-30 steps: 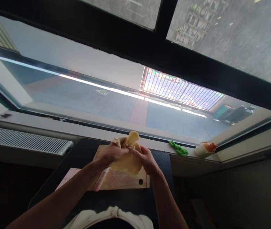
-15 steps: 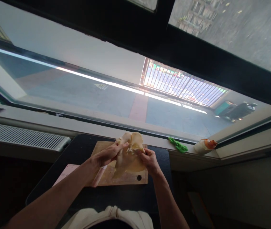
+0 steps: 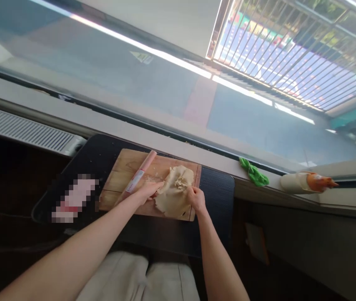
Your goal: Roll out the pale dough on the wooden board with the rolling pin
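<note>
A thin, uneven sheet of dough [image 3: 172, 200] lies on a wooden cutting board [image 3: 115, 177], with a small heap of pale crumbly bits [image 3: 180, 183] on its upper middle. My right hand [image 3: 197, 198] is closed, pinching the dough's right edge. At the left edge is my left hand [image 3: 149, 191], its fingers bent around the dough's border, the fingertips partly hidden. Slanting across the board, left of the dough, is a pinkish rolling pin [image 3: 143, 168] with a pale label; its lower end passes behind my left forearm.
The board stands on a black table [image 3: 217, 196] beside a windowsill [image 3: 108, 122]. On the sill are a green twisted cloth [image 3: 254, 172] and a pale container with an orange top [image 3: 303, 182]. A pixelated pink item [image 3: 79, 194] lies at the table's left. A radiator [image 3: 24, 127] is further left.
The dough, held up and folded between both hands before, now lies spread on the board. Both hands have lowered with it. The view has tilted and shifted, and the rolling pin shows more fully.
</note>
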A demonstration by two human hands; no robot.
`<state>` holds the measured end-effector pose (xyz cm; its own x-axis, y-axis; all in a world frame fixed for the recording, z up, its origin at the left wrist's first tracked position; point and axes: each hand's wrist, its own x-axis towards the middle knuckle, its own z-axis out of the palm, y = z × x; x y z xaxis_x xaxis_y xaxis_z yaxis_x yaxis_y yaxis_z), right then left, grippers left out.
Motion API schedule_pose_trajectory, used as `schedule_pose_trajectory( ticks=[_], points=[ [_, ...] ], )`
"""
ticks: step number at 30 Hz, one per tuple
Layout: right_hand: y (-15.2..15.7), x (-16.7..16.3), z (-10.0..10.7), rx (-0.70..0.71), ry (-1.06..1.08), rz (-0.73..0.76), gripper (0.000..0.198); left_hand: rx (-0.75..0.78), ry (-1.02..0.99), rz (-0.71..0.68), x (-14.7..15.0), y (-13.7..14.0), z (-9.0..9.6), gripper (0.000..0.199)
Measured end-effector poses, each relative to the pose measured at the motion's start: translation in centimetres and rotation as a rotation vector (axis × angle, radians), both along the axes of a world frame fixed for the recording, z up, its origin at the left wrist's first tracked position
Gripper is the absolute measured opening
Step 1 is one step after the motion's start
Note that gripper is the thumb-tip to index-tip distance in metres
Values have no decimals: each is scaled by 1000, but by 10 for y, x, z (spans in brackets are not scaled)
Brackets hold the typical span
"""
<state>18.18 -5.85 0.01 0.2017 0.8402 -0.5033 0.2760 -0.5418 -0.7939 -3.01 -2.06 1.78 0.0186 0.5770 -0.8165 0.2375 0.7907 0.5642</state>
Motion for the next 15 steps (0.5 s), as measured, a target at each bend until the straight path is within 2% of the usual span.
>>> schedule_pose_trajectory(
  ticks=[3, 7, 11, 15],
  points=[
    [5, 9, -5, -26, -90, 53, 25, 23, 31, -31, 5, -9, -4, 35],
    [8, 20, -4, -37, -241, 140, 15, 184, 99, -68, 12, -12, -1, 18],
    [19, 29, 11, -24, -377, 248, 18, 283, 189, -109, 13, 2, -3, 17],
    [38, 8, 25, 110, -545, 408, 16, 336, 229, -170, 19, 25, -11, 27]
  ],
)
